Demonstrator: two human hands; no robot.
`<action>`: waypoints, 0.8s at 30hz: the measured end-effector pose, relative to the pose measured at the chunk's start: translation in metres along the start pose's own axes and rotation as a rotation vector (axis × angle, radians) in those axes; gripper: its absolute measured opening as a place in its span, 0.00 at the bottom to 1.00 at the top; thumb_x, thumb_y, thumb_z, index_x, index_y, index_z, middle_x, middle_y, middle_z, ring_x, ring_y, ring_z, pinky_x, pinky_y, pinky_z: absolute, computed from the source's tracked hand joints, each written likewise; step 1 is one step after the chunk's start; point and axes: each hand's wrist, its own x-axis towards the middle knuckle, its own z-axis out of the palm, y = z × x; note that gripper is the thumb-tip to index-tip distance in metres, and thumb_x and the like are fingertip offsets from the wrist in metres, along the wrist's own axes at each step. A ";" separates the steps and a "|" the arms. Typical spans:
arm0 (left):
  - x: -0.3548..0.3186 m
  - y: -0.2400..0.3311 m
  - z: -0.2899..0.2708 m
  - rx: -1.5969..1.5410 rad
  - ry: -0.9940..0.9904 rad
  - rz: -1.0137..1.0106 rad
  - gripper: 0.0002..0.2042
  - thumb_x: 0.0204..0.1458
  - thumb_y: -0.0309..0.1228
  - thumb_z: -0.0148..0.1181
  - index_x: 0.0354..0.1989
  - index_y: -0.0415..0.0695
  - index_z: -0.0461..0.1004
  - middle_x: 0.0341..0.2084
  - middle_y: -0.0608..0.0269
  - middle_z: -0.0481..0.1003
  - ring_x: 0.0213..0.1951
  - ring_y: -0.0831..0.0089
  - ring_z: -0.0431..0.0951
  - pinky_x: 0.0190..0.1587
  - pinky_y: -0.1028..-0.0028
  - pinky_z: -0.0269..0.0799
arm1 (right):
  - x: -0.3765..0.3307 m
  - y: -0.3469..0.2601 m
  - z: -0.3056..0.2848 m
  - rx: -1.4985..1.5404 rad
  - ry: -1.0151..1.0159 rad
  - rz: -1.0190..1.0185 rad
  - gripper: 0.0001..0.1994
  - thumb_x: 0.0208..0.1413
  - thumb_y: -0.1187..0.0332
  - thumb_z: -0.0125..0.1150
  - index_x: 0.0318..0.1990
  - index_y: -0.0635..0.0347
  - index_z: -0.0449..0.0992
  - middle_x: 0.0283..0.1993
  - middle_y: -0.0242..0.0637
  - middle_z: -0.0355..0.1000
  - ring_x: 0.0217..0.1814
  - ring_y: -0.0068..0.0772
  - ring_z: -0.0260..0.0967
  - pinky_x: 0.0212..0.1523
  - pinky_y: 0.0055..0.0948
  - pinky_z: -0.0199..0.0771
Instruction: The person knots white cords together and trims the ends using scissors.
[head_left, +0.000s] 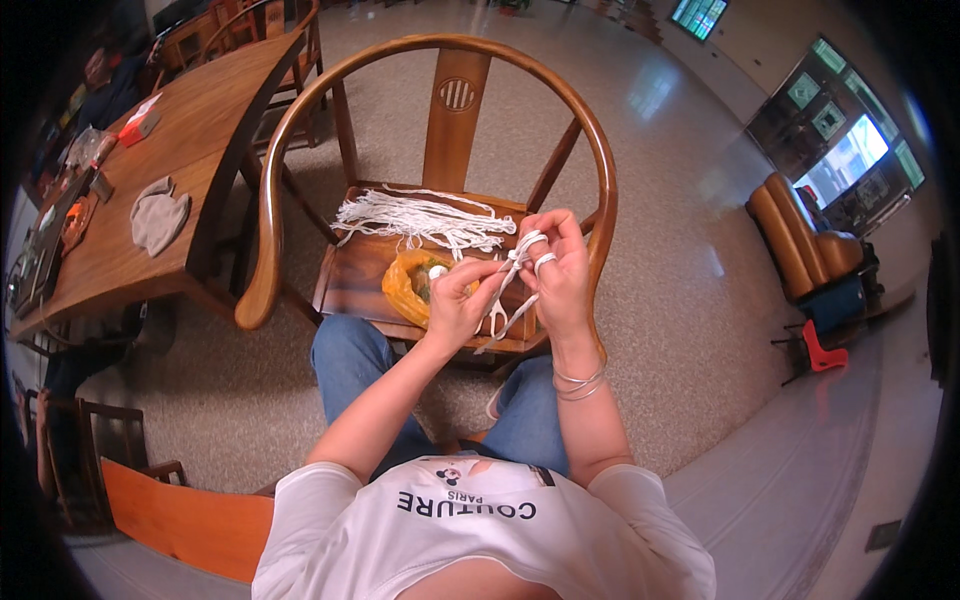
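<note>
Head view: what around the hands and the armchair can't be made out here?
- Head view, white cord: how it is looped or tied, partly covered by the right hand and left hand.
- Head view, orange bag: its right side, behind the left hand; its contents are too small to identify.
- Head view, cord bundle: strand count, because strands overlap.
- Head view, shoe: mostly hidden by the right trouser leg.
</note>
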 end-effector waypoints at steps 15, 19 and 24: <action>-0.016 -0.056 -0.025 -0.143 -0.367 -0.211 0.10 0.58 0.30 0.49 0.36 0.38 0.75 0.30 0.65 0.76 0.36 0.79 0.73 0.42 0.77 0.68 | 0.027 -0.043 0.003 -0.255 0.006 -0.201 0.03 0.57 0.76 0.49 0.37 0.62 0.69 0.30 0.25 0.65 0.26 0.11 0.57 0.26 0.14 0.58; -0.019 -0.071 -0.030 -0.182 -0.406 -0.263 0.10 0.59 0.30 0.48 0.37 0.37 0.74 0.33 0.64 0.76 0.40 0.79 0.74 0.46 0.78 0.67 | 0.037 -0.058 0.005 -0.273 -0.024 -0.210 0.04 0.56 0.77 0.49 0.37 0.63 0.70 0.29 0.26 0.66 0.26 0.13 0.58 0.27 0.14 0.60; -0.023 -0.091 -0.036 -0.144 -0.407 -0.284 0.10 0.59 0.29 0.47 0.38 0.37 0.74 0.35 0.63 0.76 0.41 0.78 0.74 0.47 0.77 0.67 | 0.047 -0.084 0.008 -0.260 -0.028 -0.227 0.04 0.55 0.76 0.49 0.36 0.64 0.70 0.26 0.26 0.66 0.23 0.11 0.57 0.22 0.13 0.57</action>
